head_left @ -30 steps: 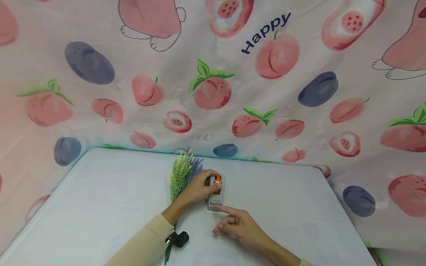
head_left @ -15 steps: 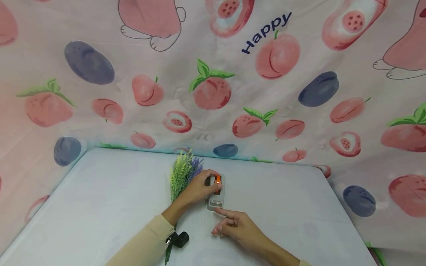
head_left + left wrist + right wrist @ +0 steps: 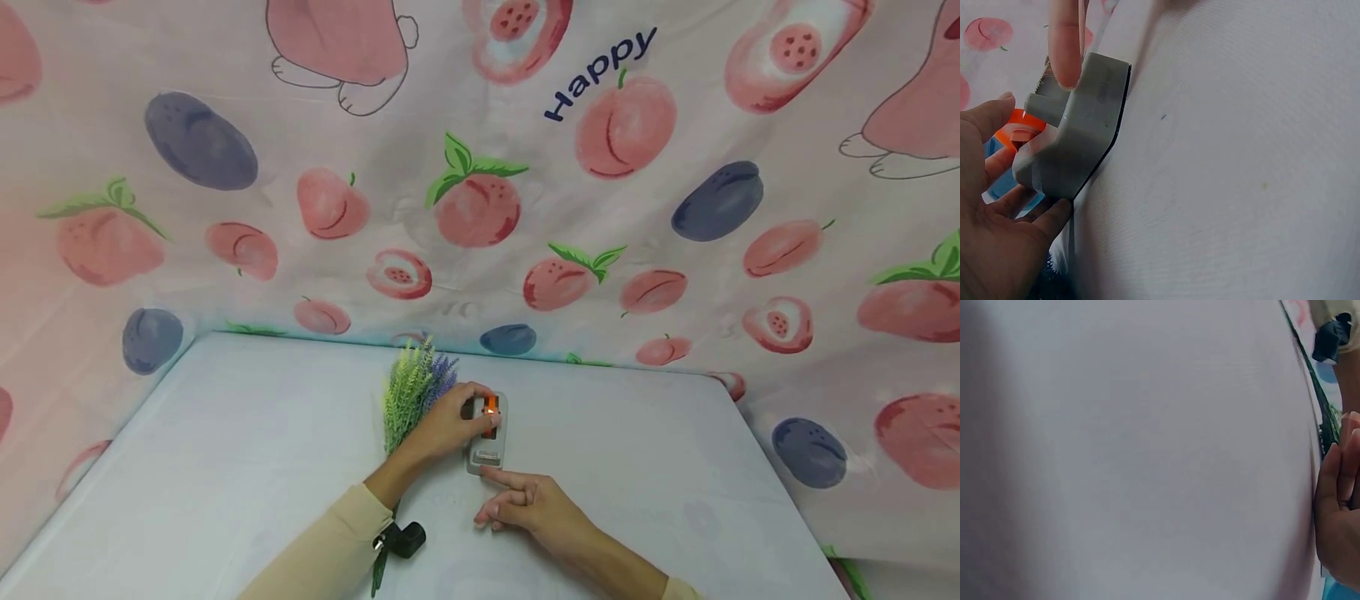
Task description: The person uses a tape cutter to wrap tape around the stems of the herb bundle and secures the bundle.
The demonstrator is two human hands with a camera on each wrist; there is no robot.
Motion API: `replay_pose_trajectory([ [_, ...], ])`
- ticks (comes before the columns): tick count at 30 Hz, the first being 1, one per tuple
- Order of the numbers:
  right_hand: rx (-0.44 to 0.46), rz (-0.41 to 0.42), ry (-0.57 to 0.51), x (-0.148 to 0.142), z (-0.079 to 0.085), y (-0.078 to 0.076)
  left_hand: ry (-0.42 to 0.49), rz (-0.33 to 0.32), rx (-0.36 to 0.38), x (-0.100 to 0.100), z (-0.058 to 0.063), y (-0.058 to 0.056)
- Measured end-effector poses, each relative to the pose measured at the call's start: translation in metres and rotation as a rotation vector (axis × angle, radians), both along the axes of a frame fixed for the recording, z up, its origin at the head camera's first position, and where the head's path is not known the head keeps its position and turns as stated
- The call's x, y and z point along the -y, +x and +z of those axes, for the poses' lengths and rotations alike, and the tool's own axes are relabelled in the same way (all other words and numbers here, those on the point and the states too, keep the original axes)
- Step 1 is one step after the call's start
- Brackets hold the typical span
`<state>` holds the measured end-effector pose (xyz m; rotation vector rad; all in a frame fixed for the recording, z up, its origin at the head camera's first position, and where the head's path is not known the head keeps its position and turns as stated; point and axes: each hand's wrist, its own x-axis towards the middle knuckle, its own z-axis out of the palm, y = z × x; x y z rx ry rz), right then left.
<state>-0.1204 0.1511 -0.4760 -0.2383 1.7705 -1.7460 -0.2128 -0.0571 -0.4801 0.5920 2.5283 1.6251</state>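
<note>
A grey tape dispenser (image 3: pixel 487 457) with an orange hub stands on the white table, its serrated cutter end toward me. My left hand (image 3: pixel 453 421) grips its far part, with thumb and fingers on either side in the left wrist view. The right hand (image 3: pixel 543 508) stretches its index finger (image 3: pixel 1065 47) to the dispenser's near end, at or very close to the cutter. Its other fingers are loosely bent and hold nothing. Whether a strip of tape sticks to that fingertip, I cannot tell. The right wrist view shows mostly tabletop, with the hand (image 3: pixel 1341 512) at its right edge.
Left of the dispenser lies a bunch of artificial green and purple flowers (image 3: pixel 408 400), its stems running under the left forearm. A black camera (image 3: pixel 405 540) is strapped at the left wrist. Fruit-print cloth (image 3: pixel 480 275) hangs behind the table (image 3: pixel 637 450).
The right index fingertip has shifted slightly toward me, from over the cutter to the dispenser's near end. My left hand and the dispenser stay in place.
</note>
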Motion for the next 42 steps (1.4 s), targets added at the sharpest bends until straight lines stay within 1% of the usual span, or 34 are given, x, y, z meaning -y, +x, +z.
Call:
replay_pose_trajectory([
  [6,0.014,-0.009,-0.004,0.001,0.001,-0.002,0.008,0.006,0.004,0.000,0.004,0.001],
  [10,0.017,-0.005,-0.005,0.003,0.003,-0.003,0.002,0.011,-0.008,0.001,0.003,0.001],
  [13,0.017,0.006,-0.005,0.003,0.004,-0.003,-0.007,0.014,-0.013,0.001,0.002,0.001],
  [15,0.006,0.028,0.004,0.001,0.004,-0.004,-0.012,0.014,-0.010,0.001,0.001,0.001],
  [18,-0.035,0.079,0.021,-0.002,0.003,-0.004,-0.016,0.010,-0.003,0.001,0.001,0.001],
  [22,-0.143,0.154,0.031,-0.006,0.002,-0.003,-0.006,0.000,0.002,0.000,0.000,0.001],
  [25,-0.211,0.179,0.036,-0.008,0.002,-0.001,0.003,-0.004,0.007,0.000,-0.001,0.001],
  [28,-0.231,0.169,0.038,-0.010,0.003,0.002,0.011,-0.005,0.016,-0.001,-0.002,0.001],
  [33,-0.225,0.122,0.029,-0.011,0.003,0.006,0.031,-0.012,0.020,-0.002,-0.001,0.003],
  [37,-0.215,0.094,0.029,-0.012,0.001,0.006,0.016,-0.001,-0.003,-0.003,0.000,0.003],
  [42,-0.214,0.083,0.032,-0.013,0.001,0.004,-0.019,0.031,-0.032,-0.003,0.000,0.003],
])
